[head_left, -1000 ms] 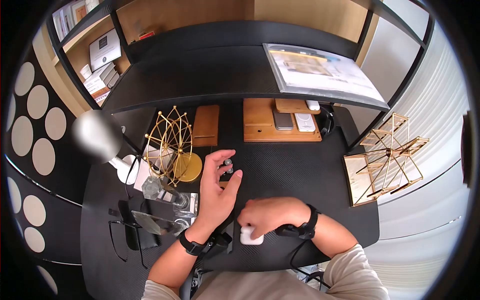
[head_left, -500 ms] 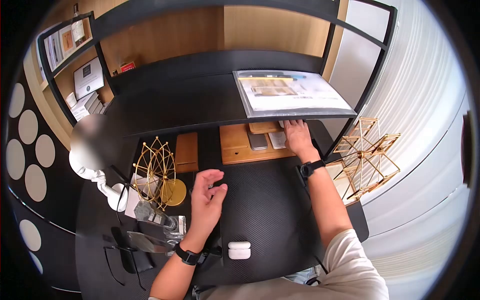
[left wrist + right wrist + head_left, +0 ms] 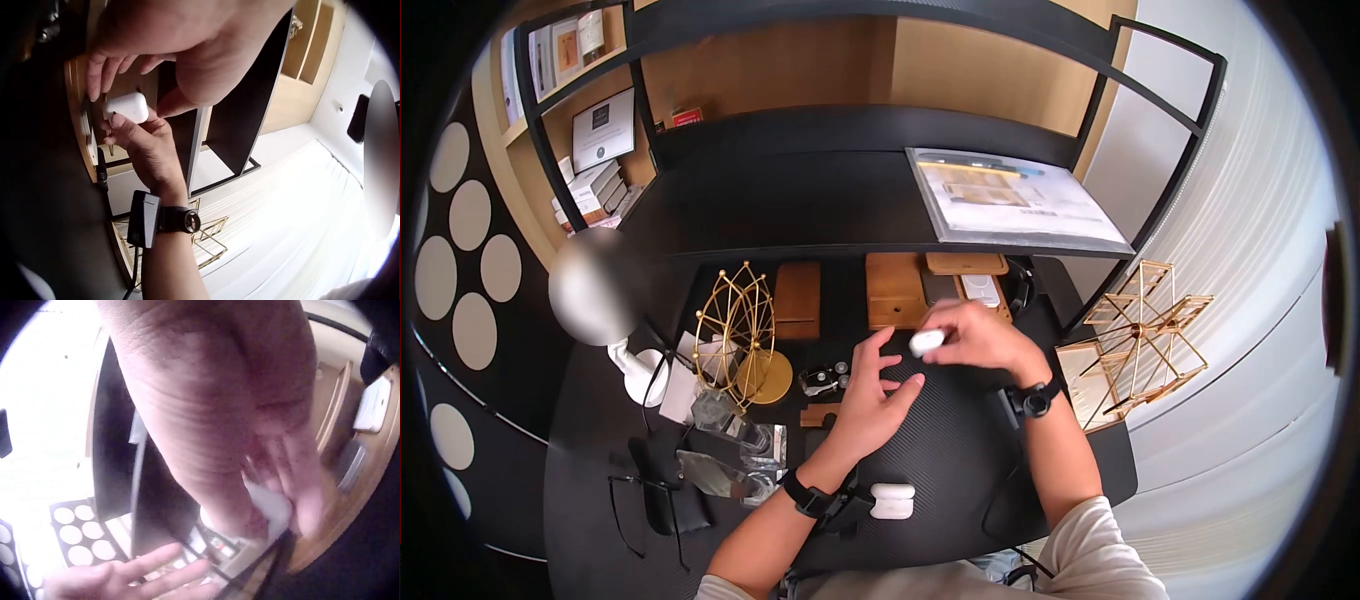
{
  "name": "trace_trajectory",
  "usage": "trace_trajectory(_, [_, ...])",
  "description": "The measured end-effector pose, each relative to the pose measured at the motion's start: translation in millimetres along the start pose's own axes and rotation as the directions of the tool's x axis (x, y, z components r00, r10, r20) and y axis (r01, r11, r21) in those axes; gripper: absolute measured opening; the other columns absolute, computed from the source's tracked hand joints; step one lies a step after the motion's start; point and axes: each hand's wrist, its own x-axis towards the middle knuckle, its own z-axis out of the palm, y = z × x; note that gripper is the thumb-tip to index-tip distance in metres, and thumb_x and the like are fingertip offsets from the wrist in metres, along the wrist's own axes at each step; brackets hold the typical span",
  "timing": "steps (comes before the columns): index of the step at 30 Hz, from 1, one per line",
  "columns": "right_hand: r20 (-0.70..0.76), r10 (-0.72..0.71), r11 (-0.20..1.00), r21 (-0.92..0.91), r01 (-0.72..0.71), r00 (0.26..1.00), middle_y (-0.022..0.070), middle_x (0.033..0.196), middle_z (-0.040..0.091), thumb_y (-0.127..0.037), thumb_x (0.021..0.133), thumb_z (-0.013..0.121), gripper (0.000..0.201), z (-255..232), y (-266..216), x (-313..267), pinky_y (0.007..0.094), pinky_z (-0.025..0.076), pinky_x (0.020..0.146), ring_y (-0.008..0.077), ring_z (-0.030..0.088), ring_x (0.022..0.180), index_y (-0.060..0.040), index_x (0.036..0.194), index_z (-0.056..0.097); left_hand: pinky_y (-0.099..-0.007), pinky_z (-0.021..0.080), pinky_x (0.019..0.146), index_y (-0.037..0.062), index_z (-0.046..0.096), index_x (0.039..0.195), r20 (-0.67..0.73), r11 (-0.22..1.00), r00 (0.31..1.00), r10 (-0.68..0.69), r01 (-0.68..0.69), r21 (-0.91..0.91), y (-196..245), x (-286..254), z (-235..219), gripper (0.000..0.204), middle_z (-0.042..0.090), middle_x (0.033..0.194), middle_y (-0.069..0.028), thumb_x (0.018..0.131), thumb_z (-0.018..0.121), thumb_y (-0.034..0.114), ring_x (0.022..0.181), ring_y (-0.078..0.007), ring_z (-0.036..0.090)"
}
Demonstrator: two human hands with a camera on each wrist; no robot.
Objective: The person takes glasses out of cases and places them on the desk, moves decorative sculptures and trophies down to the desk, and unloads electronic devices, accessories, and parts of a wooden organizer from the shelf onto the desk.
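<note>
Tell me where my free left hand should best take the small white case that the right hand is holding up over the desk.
Probably grip the small white case across its free rounded end, coming from the left. The right hand pinches the case's far end, and the end towards the left hand sticks out bare. That hand is open, palm towards it, fingers just short of it. A thumb-and-forefinger pinch across the flat faces suits its smooth shape.

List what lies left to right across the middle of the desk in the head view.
White lamp base → gold wire wheel ornament → left hand → small white case held by the right hand → gold wire frame ornament.
</note>
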Motion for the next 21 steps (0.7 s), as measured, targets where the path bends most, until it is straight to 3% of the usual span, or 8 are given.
trace_trajectory(1, [0.061, -0.004, 0.990, 0.139, -0.004, 0.998, 0.0063, 0.095, 0.070, -0.010, 0.083, 0.084, 0.028, 8.8, -9.3, 0.2, 0.0281, 0.053, 0.069, 0.0130, 0.068, 0.082, -0.0025, 0.109, 0.075, -0.0329, 0.057, 0.087, 0.0045, 0.044, 0.148, -0.006, 1.000, 1.000, -0.006, 0.006, 0.000, -2.6, -1.5, -2.5, 0.060, 0.058, 0.132, -0.0145, 0.096, 0.073, 0.012, 0.123, -0.0238, 0.060])
trace_trajectory(4, [0.117, 0.078, 0.991, 0.097, -0.090, 0.990, 0.0037, 0.087, 0.071, -0.011, 0.082, 0.085, 0.029, 18.3, -42.7, 3.5, 0.0267, 0.052, 0.067, 0.0113, 0.068, 0.077, -0.0033, 0.109, 0.076, -0.0328, 0.060, 0.082, 0.0005, 0.056, 0.136, 0.084, 0.998, 0.996, -0.010, 0.005, 0.060, -16.8, -3.0, -13.0, 0.037, 0.063, 0.123, -0.0154, 0.100, 0.065, 0.007, 0.108, -0.0205, 0.068])
trace_trajectory(6, [0.018, 0.158, 0.983, 0.089, -0.159, 0.987, 0.0103, 0.073, 0.070, -0.015, 0.080, 0.087, 0.025, 23.6, -54.3, 6.0, 0.0336, 0.053, 0.065, 0.0184, 0.071, 0.069, -0.0012, 0.098, 0.076, -0.0322, 0.060, 0.083, -0.0012, 0.057, 0.134, 0.113, 0.998, 0.992, -0.064, 0.066, -0.011, -22.9, -0.5, -21.8, 0.033, 0.066, 0.120, -0.0150, 0.101, 0.062, 0.003, 0.106, -0.0201, 0.069])
trace_trajectory(11, [-0.206, 0.082, 0.977, -0.176, -0.119, 0.975, 0.0165, 0.074, 0.072, -0.026, 0.080, 0.089, 0.032, 31.5, -69.7, 4.0, 0.0370, 0.055, 0.062, 0.0303, 0.072, 0.067, 0.0002, 0.090, 0.074, -0.0281, 0.059, 0.087, -0.0047, 0.057, 0.130, 0.118, 0.932, 0.970, -0.213, 0.238, -0.274, -30.0, 4.3, -20.4, 0.025, 0.070, 0.116, -0.0098, 0.106, 0.052, -0.003, 0.105, -0.0122, 0.068])
trace_trajectory(15, [-0.098, 0.047, 0.996, -0.072, -0.055, 0.994, 0.0140, 0.072, 0.073, -0.025, 0.087, 0.085, 0.027, 15.1, -71.7, -5.9, 0.0352, 0.056, 0.062, 0.0274, 0.073, 0.067, -0.0002, 0.095, 0.077, -0.0343, 0.060, 0.097, -0.0048, 0.055, 0.129, 0.061, 0.868, 0.965, -0.255, 0.256, -0.426, -12.4, -0.6, -12.6, 0.023, 0.069, 0.121, -0.0153, 0.106, 0.051, -0.003, 0.114, -0.0215, 0.069])
trace_trajectory(17, [-0.062, 0.245, 0.933, 0.288, -0.218, 0.968, 0.0101, 0.072, 0.074, -0.016, 0.092, 0.079, 0.018, 13.8, -50.1, -7.1, 0.0345, 0.058, 0.064, 0.0232, 0.073, 0.064, 0.0006, 0.100, 0.077, -0.0380, 0.061, 0.097, -0.0036, 0.048, 0.130, 0.062, 0.817, 0.957, -0.284, 0.275, -0.507, -1.8, -1.2, -10.3, 0.023, 0.068, 0.122, -0.0198, 0.107, 0.049, -0.003, 0.114, -0.0273, 0.070])
trace_trajectory(19, [-0.100, 0.234, 0.937, 0.290, -0.197, 0.967, 0.0096, 0.083, 0.077, -0.004, 0.093, 0.074, 0.018, 17.6, -42.3, -6.0, 0.0328, 0.059, 0.068, 0.0195, 0.073, 0.071, -0.0007, 0.111, 0.077, -0.0387, 0.062, 0.095, -0.0026, 0.045, 0.129, 0.081, 0.824, 0.958, -0.276, 0.279, -0.494, 1.8, -2.4, -9.4, 0.023, 0.067, 0.123, -0.0211, 0.107, 0.049, -0.002, 0.112, -0.0285, 0.071])
trace_trajectory(21, [-0.199, -0.050, 0.964, 0.247, 0.100, 0.979, 0.0119, 0.099, 0.078, 0.002, 0.090, 0.072, 0.034, 23.2, -41.2, -3.5, 0.0325, 0.060, 0.076, 0.0202, 0.074, 0.082, -0.0038, 0.123, 0.074, -0.0393, 0.063, 0.093, -0.0017, 0.042, 0.128, 0.097, 0.833, 0.958, -0.269, 0.282, -0.476, 1.7, -2.4, -8.7, 0.022, 0.067, 0.123, -0.0224, 0.107, 0.049, -0.002, 0.109, -0.0297, 0.073])
